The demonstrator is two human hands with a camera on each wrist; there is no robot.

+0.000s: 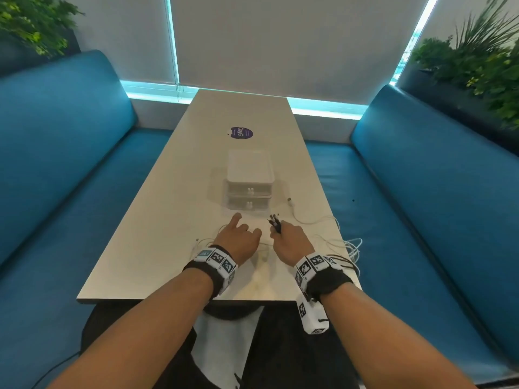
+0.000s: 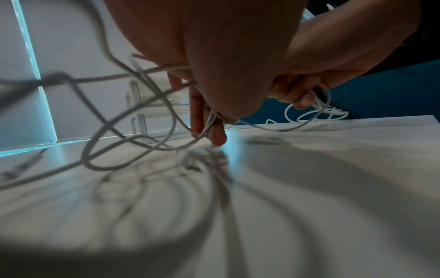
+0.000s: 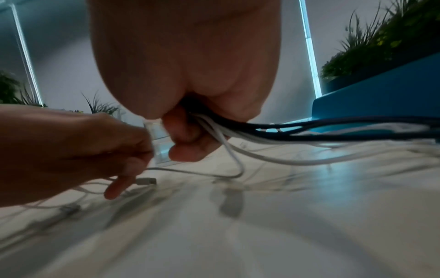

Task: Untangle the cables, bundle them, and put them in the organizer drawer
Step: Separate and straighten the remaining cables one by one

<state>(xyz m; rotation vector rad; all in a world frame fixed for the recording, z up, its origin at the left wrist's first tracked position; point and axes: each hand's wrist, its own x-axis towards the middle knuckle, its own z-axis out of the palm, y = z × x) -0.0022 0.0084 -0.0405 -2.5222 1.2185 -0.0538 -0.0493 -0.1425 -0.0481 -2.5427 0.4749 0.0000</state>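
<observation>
A white two-drawer organizer stands mid-table with both drawers closed. Just in front of it, my right hand grips a bundle of black and white cables. Their plug ends stick up above the fist. My left hand is beside it, low over the table, and its fingers pinch strands of a white cable that loops out to the left. A loose white cable with a USB plug lies right of the organizer. More cable spills over the table's right edge.
The long pale table has a purple sticker beyond the organizer. Blue benches flank both sides, with plants behind them. White connectors lie on the tabletop under my hands.
</observation>
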